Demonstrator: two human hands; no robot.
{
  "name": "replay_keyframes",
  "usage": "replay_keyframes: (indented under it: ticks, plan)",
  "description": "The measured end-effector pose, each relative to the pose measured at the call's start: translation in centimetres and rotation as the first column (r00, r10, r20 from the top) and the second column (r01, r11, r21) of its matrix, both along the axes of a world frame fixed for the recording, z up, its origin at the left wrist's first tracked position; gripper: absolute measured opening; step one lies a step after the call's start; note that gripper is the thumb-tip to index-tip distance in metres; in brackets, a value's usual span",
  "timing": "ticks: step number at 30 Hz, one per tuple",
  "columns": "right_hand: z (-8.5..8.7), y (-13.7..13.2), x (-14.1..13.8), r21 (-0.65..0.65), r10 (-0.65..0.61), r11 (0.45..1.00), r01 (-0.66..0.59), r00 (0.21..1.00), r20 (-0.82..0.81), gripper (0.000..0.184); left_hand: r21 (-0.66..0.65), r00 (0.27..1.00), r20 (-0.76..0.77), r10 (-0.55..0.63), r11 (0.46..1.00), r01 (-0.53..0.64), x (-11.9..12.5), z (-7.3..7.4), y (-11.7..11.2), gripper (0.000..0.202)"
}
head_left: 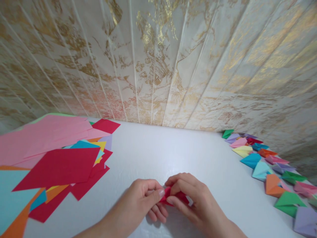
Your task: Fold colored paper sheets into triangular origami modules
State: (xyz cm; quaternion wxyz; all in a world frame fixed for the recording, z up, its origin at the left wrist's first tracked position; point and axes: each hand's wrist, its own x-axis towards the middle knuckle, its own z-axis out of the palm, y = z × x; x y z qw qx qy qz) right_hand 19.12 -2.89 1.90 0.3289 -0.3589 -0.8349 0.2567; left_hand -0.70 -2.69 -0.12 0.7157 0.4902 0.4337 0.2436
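A small piece of folded red paper (pixel 182 197) is between my two hands, low in the middle of the head view. My left hand (pixel 150 198) pinches its left end, the thumb lying on top and the other fingers curled below. My right hand (pixel 188 195) grips the right part, with thumb and fingers bent around it. The fingers cover much of the paper, so its full folded shape is hidden. Both hands are just above the white table (pixel 153 148).
On the left lie loose coloured sheets: pink paper (pixel 54 132), red paper (pixel 64 167), light blue paper (pixel 15 188) and other colours. Along the right edge run rows of folded paper pieces, among them a green one (pixel 288 201) and an orange one (pixel 273 185). A gold-patterned curtain (pixel 158 66) hangs behind the table.
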Motion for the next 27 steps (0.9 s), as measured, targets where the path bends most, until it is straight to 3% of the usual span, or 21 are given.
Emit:
replay_keyframes:
  ticks: [3, 7, 11, 16, 27]
  plan:
    - [-0.3, 0.2, 0.0, -0.285, -0.055, 0.958, 0.034, 0.996, -0.065, 0.018, 0.019, 1.000, -0.004, -0.021, 1.000, 0.021, -0.1, 0.2, 0.0, 0.052]
    - [-0.1, 0.3, -0.2, -0.474, -0.152, 0.876, 0.086, 0.983, -0.102, 0.022, 0.063, 0.998, -0.002, -0.070, 0.996, 0.070, -0.3, 0.1, -0.2, 0.042]
    - [-0.3, 0.3, -0.2, -0.570, -0.195, 0.819, 0.069, 0.967, -0.164, 0.022, 0.048, 0.998, -0.001, -0.061, 0.997, 0.061, -0.4, -0.2, -0.4, 0.033]
    - [-0.4, 0.3, -0.2, -0.660, -0.238, 0.751, 0.028, 0.944, -0.231, 0.025, 0.077, 0.998, 0.001, -0.058, 0.995, 0.058, -0.3, -0.4, -0.4, 0.037]
    - [-1.1, 0.6, -0.2, -0.740, -0.331, 0.672, 0.012, 0.899, -0.286, 0.038, 0.104, 0.999, -0.002, -0.033, 0.994, 0.033, -0.2, -0.8, -0.7, 0.031]
